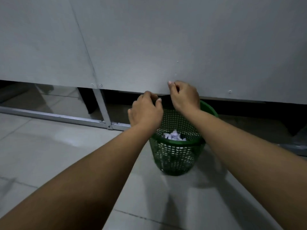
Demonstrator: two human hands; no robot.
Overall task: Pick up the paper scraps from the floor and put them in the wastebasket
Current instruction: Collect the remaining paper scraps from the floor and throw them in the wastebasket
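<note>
Fingers of our left hand point(146, 112) and right hand point(184, 96) curl loosely above the green mesh wastebasket point(176, 156), nothing visibly pinched. Crumpled paper scraps point(173, 136) lie inside. Clinging bits could drop outside the rim.

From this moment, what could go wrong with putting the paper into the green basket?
1. Both the left hand and the right hand are over the far rim of the green mesh wastebasket, near the grey panel; anything released there might fall behind the basket.
2. The forearms cross above the basket, so pulling back could knock it over and spill the paper scraps inside.
</note>
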